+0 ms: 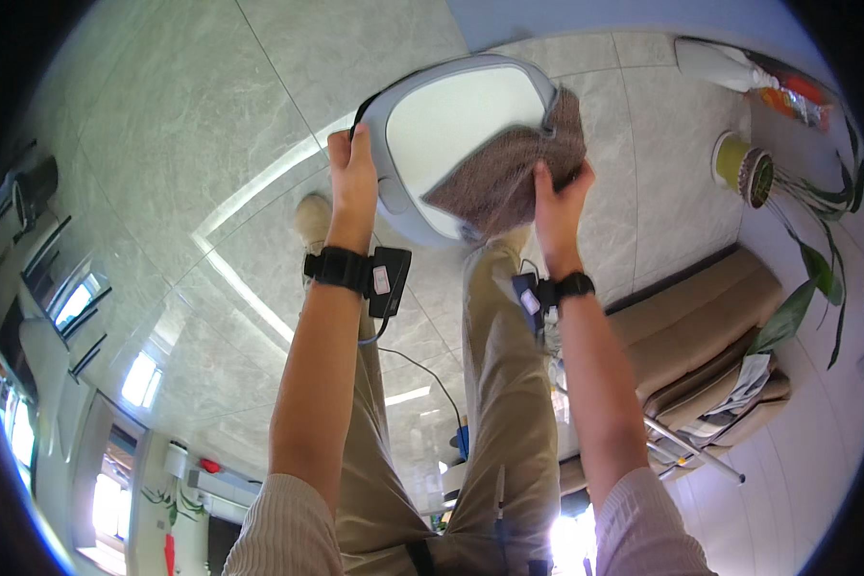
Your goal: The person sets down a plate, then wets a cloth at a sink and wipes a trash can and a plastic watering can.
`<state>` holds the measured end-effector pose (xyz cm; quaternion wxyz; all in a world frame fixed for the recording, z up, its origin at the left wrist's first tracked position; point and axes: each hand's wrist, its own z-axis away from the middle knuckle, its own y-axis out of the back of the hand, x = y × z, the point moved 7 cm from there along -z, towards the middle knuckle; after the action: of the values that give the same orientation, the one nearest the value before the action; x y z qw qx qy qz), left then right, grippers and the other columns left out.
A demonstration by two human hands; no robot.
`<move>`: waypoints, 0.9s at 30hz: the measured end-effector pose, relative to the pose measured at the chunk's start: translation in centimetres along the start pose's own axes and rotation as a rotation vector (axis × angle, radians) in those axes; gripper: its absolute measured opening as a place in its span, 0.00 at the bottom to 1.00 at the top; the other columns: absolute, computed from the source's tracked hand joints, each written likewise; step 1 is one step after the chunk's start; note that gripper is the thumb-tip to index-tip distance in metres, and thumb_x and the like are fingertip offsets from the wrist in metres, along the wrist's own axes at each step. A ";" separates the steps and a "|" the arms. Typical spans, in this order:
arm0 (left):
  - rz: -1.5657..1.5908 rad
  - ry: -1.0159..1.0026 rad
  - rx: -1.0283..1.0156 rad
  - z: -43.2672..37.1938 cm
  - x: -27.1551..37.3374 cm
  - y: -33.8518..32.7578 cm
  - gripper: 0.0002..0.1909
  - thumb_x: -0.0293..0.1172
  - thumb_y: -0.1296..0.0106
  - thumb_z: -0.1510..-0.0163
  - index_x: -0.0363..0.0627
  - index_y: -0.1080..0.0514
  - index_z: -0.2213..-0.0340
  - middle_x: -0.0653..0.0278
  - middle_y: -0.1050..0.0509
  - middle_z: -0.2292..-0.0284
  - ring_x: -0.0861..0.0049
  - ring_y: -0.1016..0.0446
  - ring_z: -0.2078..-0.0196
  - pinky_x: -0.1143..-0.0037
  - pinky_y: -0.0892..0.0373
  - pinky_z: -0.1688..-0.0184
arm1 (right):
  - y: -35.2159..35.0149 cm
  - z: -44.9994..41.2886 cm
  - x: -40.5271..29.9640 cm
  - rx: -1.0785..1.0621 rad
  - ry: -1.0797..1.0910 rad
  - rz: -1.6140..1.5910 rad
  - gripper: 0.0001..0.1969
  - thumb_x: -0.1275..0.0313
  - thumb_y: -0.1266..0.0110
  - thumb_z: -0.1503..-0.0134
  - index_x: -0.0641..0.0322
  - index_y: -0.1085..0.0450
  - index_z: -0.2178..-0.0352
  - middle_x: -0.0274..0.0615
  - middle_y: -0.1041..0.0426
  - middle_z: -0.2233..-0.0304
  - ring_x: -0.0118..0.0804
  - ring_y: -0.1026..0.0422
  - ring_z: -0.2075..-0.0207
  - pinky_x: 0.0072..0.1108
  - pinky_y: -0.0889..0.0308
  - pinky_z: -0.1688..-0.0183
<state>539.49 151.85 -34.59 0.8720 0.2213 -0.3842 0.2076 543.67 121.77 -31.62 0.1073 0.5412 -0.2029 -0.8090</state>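
My left hand (354, 180) grips the left rim of a grey plastic shell with a pale inner panel (461, 108), perhaps a stool or seat part; its exact kind is unclear. A brown woven fabric piece (489, 176) with a dark edge lies folded over the panel's right and lower part. My right hand (563, 205) holds this fabric near the shell's right side, thumb on top, fingers partly hidden behind it. The shell is held above the tiled floor in front of my feet. Both wrists wear black straps with small dark boxes.
A brown leather sofa (698, 309) stands along the right side. Beyond it is a yellow-green plant pot (731, 162) with long leaves. Bottles and packages (785, 90) lie at the upper right. A thin cable (432, 374) runs between my legs. Dark chairs or furniture stand far left.
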 end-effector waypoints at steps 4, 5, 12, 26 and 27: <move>0.118 0.044 0.057 2.9 -1.0 1.5 0.14 0.39 0.59 0.41 0.40 0.37 0.73 0.74 0.43 0.79 0.86 0.47 0.74 0.82 0.45 0.71 | 1.2 6.0 3.8 -0.161 -0.185 -0.097 0.29 0.70 0.43 0.49 0.71 0.52 0.52 0.51 0.40 0.54 0.39 0.40 0.52 0.26 0.44 0.49; 0.134 0.084 0.103 4.3 -0.4 1.1 0.13 0.38 0.59 0.41 0.40 0.37 0.73 0.74 0.43 0.79 0.86 0.47 0.74 0.83 0.45 0.71 | 2.2 7.5 5.5 -0.221 -0.285 -0.086 0.30 0.69 0.43 0.48 0.70 0.52 0.52 0.51 0.40 0.53 0.37 0.40 0.52 0.25 0.43 0.49; 0.044 -0.179 0.044 6.7 -3.6 4.0 0.08 0.26 0.63 0.44 0.36 0.35 0.72 0.56 0.25 0.66 0.77 0.30 0.66 0.79 0.36 0.60 | 2.7 18.2 10.6 -0.470 -0.385 0.010 0.28 0.72 0.46 0.48 0.69 0.49 0.48 0.48 0.36 0.52 0.40 0.37 0.52 0.26 0.42 0.50; -0.317 -0.378 -0.036 8.3 -3.9 4.1 0.11 0.22 0.64 0.53 0.38 0.31 0.71 0.55 0.24 0.66 0.66 0.23 0.67 0.76 0.29 0.65 | 7.5 14.1 -5.1 -0.787 -0.695 -0.096 0.13 0.72 0.52 0.48 0.74 0.33 0.64 0.44 0.29 0.70 0.27 0.32 0.68 0.20 0.36 0.63; -0.318 -0.376 -0.035 8.5 -3.6 3.9 0.11 0.22 0.64 0.53 0.38 0.31 0.71 0.55 0.24 0.66 0.66 0.23 0.67 0.76 0.29 0.65 | 7.3 13.4 -5.9 -0.788 -0.697 -0.095 0.13 0.72 0.52 0.48 0.74 0.33 0.64 0.44 0.29 0.70 0.27 0.32 0.68 0.20 0.36 0.63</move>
<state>530.29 149.75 -31.27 0.8106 0.2984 -0.5035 0.0162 533.36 120.41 -19.03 0.1920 0.1670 0.1179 -0.9599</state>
